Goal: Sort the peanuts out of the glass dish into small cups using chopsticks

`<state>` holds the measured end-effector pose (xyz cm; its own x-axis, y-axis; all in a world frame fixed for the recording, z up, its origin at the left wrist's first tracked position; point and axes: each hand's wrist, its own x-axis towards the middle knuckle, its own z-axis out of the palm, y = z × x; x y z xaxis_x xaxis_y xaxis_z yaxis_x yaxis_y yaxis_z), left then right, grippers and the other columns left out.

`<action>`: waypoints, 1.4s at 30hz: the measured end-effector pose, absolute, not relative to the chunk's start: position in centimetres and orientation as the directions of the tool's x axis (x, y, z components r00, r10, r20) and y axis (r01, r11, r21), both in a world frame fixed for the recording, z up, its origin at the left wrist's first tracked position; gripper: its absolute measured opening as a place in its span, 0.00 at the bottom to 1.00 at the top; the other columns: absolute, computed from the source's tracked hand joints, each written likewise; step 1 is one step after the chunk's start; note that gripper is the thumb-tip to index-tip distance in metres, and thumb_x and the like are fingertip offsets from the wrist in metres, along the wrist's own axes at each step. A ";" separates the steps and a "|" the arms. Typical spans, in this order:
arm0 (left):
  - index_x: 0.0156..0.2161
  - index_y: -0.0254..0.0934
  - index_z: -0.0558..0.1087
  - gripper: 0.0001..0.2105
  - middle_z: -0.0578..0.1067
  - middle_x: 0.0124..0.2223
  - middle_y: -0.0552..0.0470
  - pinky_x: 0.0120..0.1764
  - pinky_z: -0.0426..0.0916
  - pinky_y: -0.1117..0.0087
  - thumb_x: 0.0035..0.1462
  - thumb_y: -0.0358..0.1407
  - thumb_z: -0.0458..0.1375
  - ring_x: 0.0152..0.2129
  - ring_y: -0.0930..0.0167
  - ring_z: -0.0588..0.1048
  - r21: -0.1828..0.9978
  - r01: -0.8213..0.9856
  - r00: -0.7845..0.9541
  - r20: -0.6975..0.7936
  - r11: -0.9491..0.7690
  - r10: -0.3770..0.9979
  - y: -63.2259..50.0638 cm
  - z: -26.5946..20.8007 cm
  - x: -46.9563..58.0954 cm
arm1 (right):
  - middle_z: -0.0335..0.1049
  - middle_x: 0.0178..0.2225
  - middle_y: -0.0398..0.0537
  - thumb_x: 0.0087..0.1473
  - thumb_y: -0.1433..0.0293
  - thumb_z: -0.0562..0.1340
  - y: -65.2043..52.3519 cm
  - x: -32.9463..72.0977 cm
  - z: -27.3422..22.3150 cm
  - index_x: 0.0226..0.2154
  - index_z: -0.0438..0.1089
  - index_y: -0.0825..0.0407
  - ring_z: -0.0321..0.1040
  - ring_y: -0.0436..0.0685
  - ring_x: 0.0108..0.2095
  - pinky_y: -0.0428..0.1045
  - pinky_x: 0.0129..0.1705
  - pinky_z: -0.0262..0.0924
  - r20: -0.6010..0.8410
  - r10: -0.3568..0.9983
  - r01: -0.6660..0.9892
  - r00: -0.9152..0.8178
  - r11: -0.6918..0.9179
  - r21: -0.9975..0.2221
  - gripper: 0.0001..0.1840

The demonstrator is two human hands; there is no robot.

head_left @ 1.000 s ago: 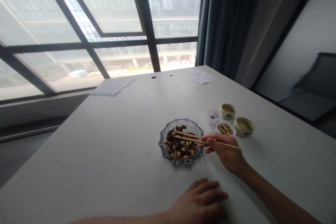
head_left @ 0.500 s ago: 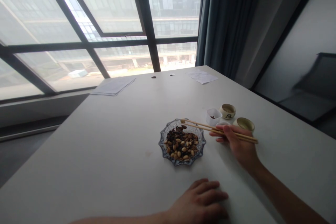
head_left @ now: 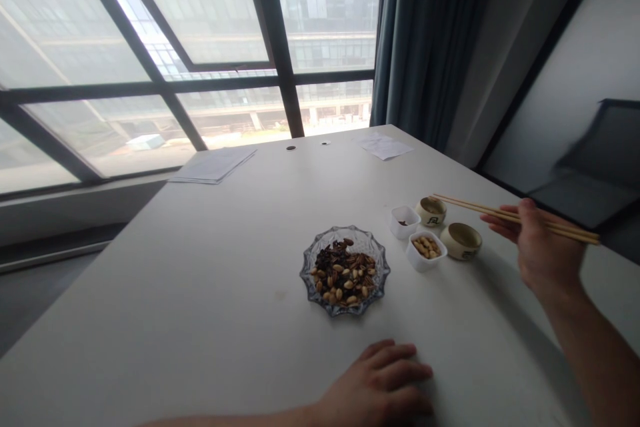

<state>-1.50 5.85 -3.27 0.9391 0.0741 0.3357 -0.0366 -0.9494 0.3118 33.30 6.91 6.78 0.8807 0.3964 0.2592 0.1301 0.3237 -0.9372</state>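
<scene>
My right hand grips a pair of wooden chopsticks, their tips over the back rim of a small cream cup with a dark character on it. Whether the tips pinch anything is too small to tell. A second cream cup stands nearer. Left of the cups are a white plastic tub with a few dark bits and another white tub full of pale brown nuts. A scalloped glass bowl holds mixed nuts and dark dried pieces. My left hand rests on the table, fingers apart, in front of the bowl.
The white table carries a stack of papers at the far left and loose sheets at the back. Behind it are a window and a dark curtain. A chair stands off to the right.
My right hand has swung right and the chopsticks have left the glass bowl, their tips now by the far cup. The nut-filled tub has come into full view. My left hand stays put.
</scene>
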 end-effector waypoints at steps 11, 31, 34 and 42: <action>0.54 0.45 0.75 0.12 0.74 0.66 0.58 0.70 0.58 0.65 0.76 0.46 0.55 0.67 0.68 0.67 0.304 -0.040 0.942 0.329 -0.952 0.065 6.0 -3.2 -1.6 | 0.81 0.27 0.51 0.63 0.56 0.68 6.8 29.4 7.0 0.32 0.81 0.51 0.81 0.59 0.25 0.50 0.25 0.77 0.391 0.524 0.236 0.757 0.338 -0.911 0.16; 0.54 0.45 0.76 0.12 0.74 0.66 0.59 0.70 0.57 0.64 0.76 0.45 0.55 0.67 0.67 0.68 0.252 -0.029 0.931 0.359 -0.967 0.066 5.8 -3.6 -1.4 | 0.83 0.27 0.55 0.63 0.51 0.68 6.1 20.9 4.2 0.34 0.83 0.55 0.81 0.58 0.25 0.48 0.26 0.77 0.211 0.950 0.021 0.231 0.212 -0.977 0.23; 0.54 0.46 0.76 0.12 0.74 0.66 0.59 0.70 0.58 0.65 0.76 0.45 0.54 0.67 0.67 0.68 0.244 -0.027 0.939 0.338 -0.969 0.059 5.8 -3.5 -1.4 | 0.84 0.29 0.56 0.61 0.50 0.68 6.0 20.4 4.2 0.34 0.83 0.55 0.83 0.60 0.28 0.48 0.28 0.78 0.179 0.950 -0.003 0.255 0.186 -0.983 0.24; 0.54 0.45 0.76 0.11 0.75 0.66 0.58 0.69 0.59 0.65 0.75 0.45 0.56 0.67 0.67 0.68 0.252 -0.024 0.944 0.324 -0.968 0.061 5.8 -3.3 -1.5 | 0.83 0.27 0.55 0.60 0.47 0.69 6.0 20.3 4.6 0.33 0.83 0.54 0.82 0.60 0.25 0.50 0.28 0.79 0.164 0.924 -0.010 0.344 0.179 -0.984 0.25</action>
